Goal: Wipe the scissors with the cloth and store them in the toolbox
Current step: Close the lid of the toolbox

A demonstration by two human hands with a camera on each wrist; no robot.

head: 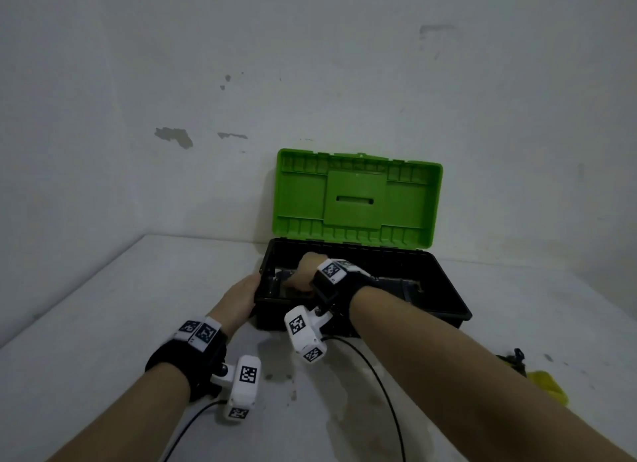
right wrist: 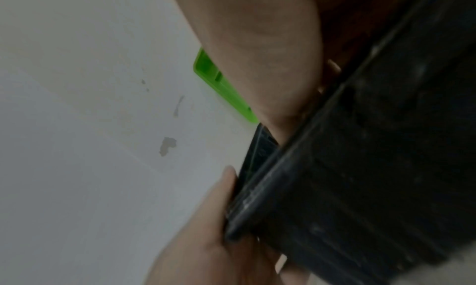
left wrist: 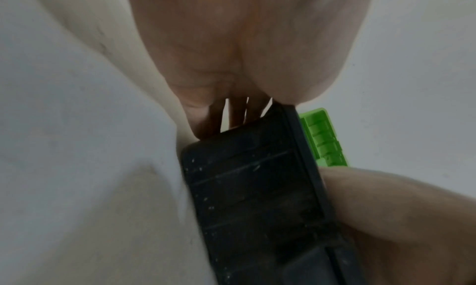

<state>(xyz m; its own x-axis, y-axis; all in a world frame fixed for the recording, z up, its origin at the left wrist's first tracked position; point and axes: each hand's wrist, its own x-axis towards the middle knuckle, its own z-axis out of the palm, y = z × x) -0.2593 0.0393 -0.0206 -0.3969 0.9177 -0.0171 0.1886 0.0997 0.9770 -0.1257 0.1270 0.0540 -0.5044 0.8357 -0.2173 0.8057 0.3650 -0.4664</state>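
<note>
An open toolbox with a black base (head: pixel 444 289) and a raised green lid (head: pixel 358 199) stands against the wall. My left hand (head: pixel 241 299) grips the box's left end; its fingers (left wrist: pixel 238 114) run down the outer wall (left wrist: pixel 257 197). My right hand (head: pixel 306 272) reaches down inside the left part of the base, and its fingertips are hidden there. The scissors cannot be made out in any view. A yellow cloth (head: pixel 548 385) lies on the table at the right, partly behind my right forearm.
The white table (head: pixel 138 306) meets a scuffed wall just behind the box. A small dark object (head: pixel 517 354) lies beside the cloth. Black cables (head: pixel 382 385) trail from the wrist cameras across the stained table front.
</note>
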